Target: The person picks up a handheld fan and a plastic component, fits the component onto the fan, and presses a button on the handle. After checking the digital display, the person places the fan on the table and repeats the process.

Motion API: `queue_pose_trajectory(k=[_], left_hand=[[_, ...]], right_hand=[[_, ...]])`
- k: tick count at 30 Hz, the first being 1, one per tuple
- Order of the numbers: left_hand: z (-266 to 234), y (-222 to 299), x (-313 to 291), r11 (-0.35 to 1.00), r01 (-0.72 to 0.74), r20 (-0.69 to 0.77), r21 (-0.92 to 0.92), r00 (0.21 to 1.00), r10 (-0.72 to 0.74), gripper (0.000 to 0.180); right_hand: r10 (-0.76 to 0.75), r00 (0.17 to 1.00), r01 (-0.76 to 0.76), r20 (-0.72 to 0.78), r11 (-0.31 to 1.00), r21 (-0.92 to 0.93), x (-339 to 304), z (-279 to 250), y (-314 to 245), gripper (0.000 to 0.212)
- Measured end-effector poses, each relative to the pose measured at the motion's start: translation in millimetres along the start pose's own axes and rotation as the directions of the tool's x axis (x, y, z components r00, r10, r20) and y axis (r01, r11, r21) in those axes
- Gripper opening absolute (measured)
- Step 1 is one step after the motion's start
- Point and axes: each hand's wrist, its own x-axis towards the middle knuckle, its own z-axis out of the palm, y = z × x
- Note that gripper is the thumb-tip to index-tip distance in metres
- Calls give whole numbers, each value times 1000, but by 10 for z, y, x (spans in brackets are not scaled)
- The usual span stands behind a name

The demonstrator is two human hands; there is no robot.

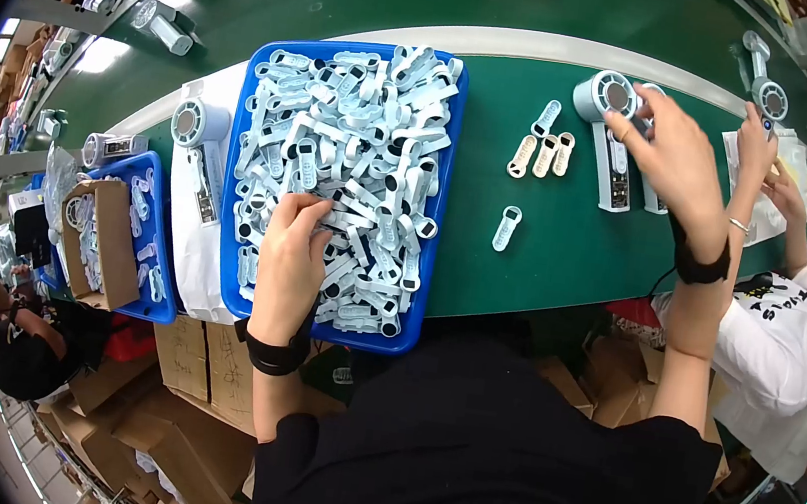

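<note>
The left hand, fingers curled, reaches into covers in the tray; the right, loosely curved, meets fans. I cannot tell either's hold.

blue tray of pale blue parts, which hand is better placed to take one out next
Probably left: the left hand is at the pale blue parts in the blue tray, while the right hand is off to the right by a fan.
</note>
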Motion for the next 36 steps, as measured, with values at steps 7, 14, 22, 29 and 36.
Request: queue_pose_trajectory(k=[7, 14, 22, 29, 36], left_hand=[[-86, -67, 101, 956, -179, -11, 232, 982, 186, 30], [-284, 6, -4, 927, 77, -40, -366, 994, -98, 17], [-370, -164, -229, 652, -283, -316, -703, 946, 69, 24], [-272, 346, -148, 528, -172, -289, -832, 946, -147, 36], [104, 758, -48, 395, -43, -90, -918, 991, -100, 35]], right_hand=[[-211, 962, 200, 170, 976, 81, 1716, 50, -266, 77], [-218, 905, 226, -365, 974, -22, 2732, 1174, 415, 60], [-257, 923, -132, 286, 488, 863, 2235, 528, 124, 48], [-441, 842, -355, 311, -17, 935, 236, -40, -659, 48], [-297, 898, -335, 325, 16, 942, -655, 307, -1189, 68]])
